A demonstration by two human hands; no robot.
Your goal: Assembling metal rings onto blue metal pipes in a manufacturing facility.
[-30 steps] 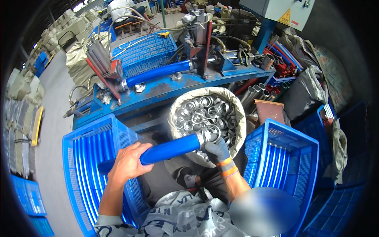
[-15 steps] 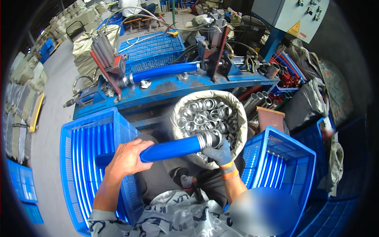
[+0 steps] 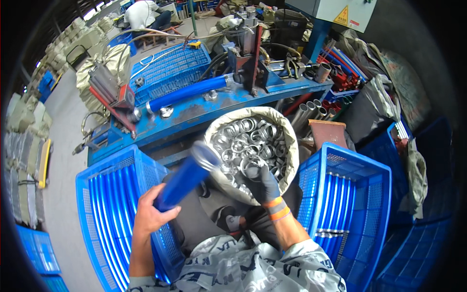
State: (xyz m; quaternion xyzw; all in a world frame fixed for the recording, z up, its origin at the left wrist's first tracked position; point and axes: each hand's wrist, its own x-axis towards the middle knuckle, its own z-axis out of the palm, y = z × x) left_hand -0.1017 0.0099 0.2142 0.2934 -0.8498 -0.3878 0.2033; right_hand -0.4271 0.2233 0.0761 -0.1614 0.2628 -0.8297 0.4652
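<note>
My left hand (image 3: 151, 213), bare, is wrapped round a blue tube (image 3: 184, 184). The tube slants up to the right, and its upper end, blurred by motion, carries a silver metal collar (image 3: 206, 155). In a grey glove, my right hand (image 3: 266, 185) reaches over the near side of a cream cloth sack (image 3: 293, 165). Its fingers are closed on a silver metal ring (image 3: 250, 164), with part of the grip hidden by the glove. Many similar loose rings (image 3: 239, 143) fill the sack.
A blue crate (image 3: 82, 204) of blue tubes stands at left, another (image 3: 384, 194) at right. Beyond the sack, a blue bench (image 3: 189, 117) holds a clamped blue tube (image 3: 189, 93) between machine heads. A control box (image 3: 340, 14) hangs at upper right. Another person (image 3: 141, 14) sits far back.
My left hand has swung the tube from nearly level to steeply slanted. My right hand has left the tube's collared end and moved onto a ring in the sack. The whole view has shifted slightly.
</note>
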